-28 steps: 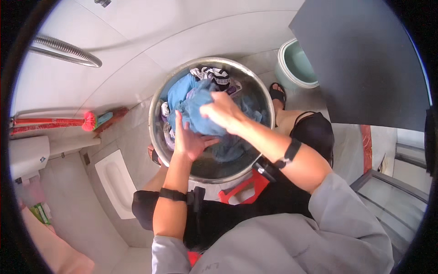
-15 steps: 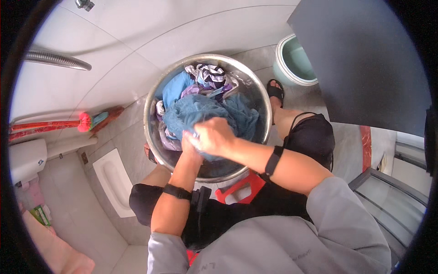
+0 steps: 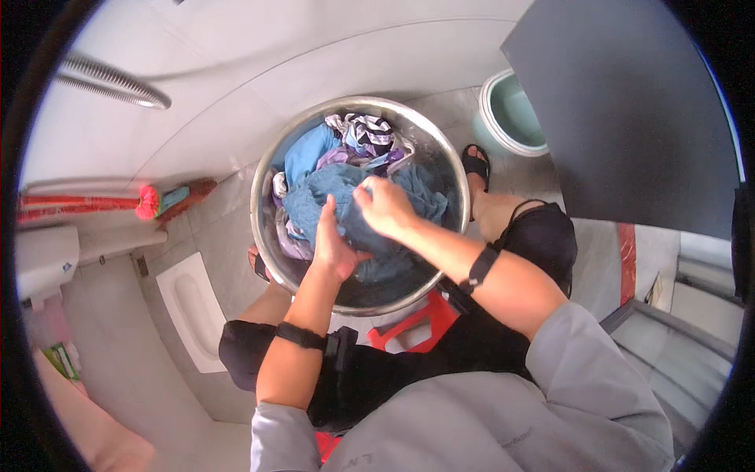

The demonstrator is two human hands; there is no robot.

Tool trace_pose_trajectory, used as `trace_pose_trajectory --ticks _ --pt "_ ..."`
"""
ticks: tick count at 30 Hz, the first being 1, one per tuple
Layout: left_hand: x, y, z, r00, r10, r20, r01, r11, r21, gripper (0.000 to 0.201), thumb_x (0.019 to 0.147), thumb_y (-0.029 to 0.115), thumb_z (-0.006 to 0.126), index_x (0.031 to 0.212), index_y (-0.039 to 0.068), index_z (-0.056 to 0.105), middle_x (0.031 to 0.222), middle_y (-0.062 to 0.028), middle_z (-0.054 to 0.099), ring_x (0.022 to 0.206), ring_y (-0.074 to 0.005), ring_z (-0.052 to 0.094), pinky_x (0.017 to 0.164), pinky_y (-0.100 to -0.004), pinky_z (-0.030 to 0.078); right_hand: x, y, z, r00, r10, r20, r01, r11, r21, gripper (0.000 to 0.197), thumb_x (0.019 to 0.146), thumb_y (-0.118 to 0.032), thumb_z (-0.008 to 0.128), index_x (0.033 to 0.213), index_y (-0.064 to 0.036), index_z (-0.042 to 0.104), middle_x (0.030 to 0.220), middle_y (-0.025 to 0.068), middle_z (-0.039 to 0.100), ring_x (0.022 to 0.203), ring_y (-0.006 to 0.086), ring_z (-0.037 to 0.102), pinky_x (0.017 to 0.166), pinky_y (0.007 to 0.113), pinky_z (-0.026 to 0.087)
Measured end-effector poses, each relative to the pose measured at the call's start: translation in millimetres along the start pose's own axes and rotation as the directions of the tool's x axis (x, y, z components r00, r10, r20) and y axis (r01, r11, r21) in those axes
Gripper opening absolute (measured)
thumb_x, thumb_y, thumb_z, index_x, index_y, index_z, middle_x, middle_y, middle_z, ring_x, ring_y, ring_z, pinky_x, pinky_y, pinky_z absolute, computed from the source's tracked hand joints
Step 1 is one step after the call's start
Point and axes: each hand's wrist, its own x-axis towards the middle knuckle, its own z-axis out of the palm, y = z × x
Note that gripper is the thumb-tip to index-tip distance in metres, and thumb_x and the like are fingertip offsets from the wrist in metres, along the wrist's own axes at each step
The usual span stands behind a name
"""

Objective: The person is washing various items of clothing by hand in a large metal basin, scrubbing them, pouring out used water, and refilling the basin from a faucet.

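Note:
A wide metal basin [image 3: 265,228] full of laundry stands between my knees. In its middle lies a bunched, wet-looking blue-grey cloth [image 3: 322,189]. My left hand [image 3: 336,244] is at the near side of that cloth, fingers stretched away from me and thumb spread to the right; it is open against the fabric. Just to the right and a little farther off, my right hand [image 3: 384,208] has its fingers curled closed on the same cloth. Behind it are a bright blue garment [image 3: 305,153], a black-and-white striped piece [image 3: 366,132] and some purple fabric [image 3: 334,157].
A pale green bucket [image 3: 513,114] stands at the far right, beside a large dark panel [image 3: 629,118]. Under me is a red stool [image 3: 421,326]. A white squat toilet [image 3: 191,311] is set at the left. A metal hose [image 3: 118,82] and red-handled brush [image 3: 149,202] are along the wall.
My hands were together over the cloth; now they are apart. The right has moved slightly away from me, and the left has opened with its fingers extended.

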Motion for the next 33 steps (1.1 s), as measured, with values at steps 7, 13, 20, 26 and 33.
trace_pose_trajectory --ticks 7,13,20,26,33 --pt "8.4 -15.2 -22.0 0.955 0.293 0.036 -0.280 0.862 0.423 0.064 0.089 0.051 0.061 0.135 0.007 0.052 0.141 -0.0196 0.047 0.128 -0.0304 0.049 0.105 -0.0422 0.039 -81.3 -57.5 0.7 0.914 -0.405 0.011 0.402 0.912 0.085 0.028 0.091 -0.029 0.067 0.079 -0.0055 0.059 0.061 0.0184 0.060 0.057 0.0390 0.063 0.051 0.044 0.047" --pt "84.5 -47.3 -69.0 0.992 0.088 -0.090 -0.108 0.962 -0.252 0.038 0.089 0.027 0.060 0.110 -0.004 0.065 0.107 -0.0144 0.067 0.099 -0.0250 0.063 0.085 -0.0429 0.050 -55.1 -26.7 24.3 0.753 -0.656 0.058 0.657 0.741 -0.142 0.030 0.090 -0.031 0.066 0.069 -0.0104 0.060 0.060 0.0143 0.062 0.056 0.0370 0.063 0.051 0.046 0.050" --pt "20.8 -28.0 -9.0 0.985 0.149 -0.091 -0.149 0.989 0.005 0.035 0.089 0.022 0.050 0.107 -0.003 0.065 0.102 -0.0186 0.068 0.090 -0.0302 0.066 0.082 -0.0445 0.053 9.0 27.5 5.5 0.999 0.025 -0.030 -0.026 0.999 -0.039 0.046 0.093 -0.046 0.058 0.108 -0.0029 0.065 0.108 0.0264 0.067 0.104 0.0431 0.063 0.090 0.048 0.048" --pt "50.2 -23.1 -48.1 0.987 0.083 -0.137 -0.093 0.993 -0.070 0.043 0.089 0.027 0.052 0.117 -0.003 0.062 0.112 -0.0198 0.065 0.099 -0.0296 0.064 0.085 -0.0434 0.050 0.5 0.5 -15.6 0.917 0.136 0.375 -0.212 0.963 0.168 0.049 0.089 -0.043 0.067 0.114 -0.0014 0.066 0.108 0.0222 0.068 0.106 0.0280 0.064 0.091 0.038 0.047" --pt "27.3 -3.2 -25.5 0.984 0.176 0.010 -0.172 0.972 -0.163 0.063 0.089 0.051 0.059 0.130 0.005 0.055 0.121 -0.0181 0.061 0.109 -0.0324 0.059 0.098 -0.0465 0.044 -27.4 -43.2 -24.3 0.949 -0.175 0.262 0.163 0.984 0.068 0.039 0.090 -0.041 0.066 0.084 -0.0021 0.067 0.075 0.0224 0.065 0.073 0.0343 0.068 0.066 0.042 0.050"
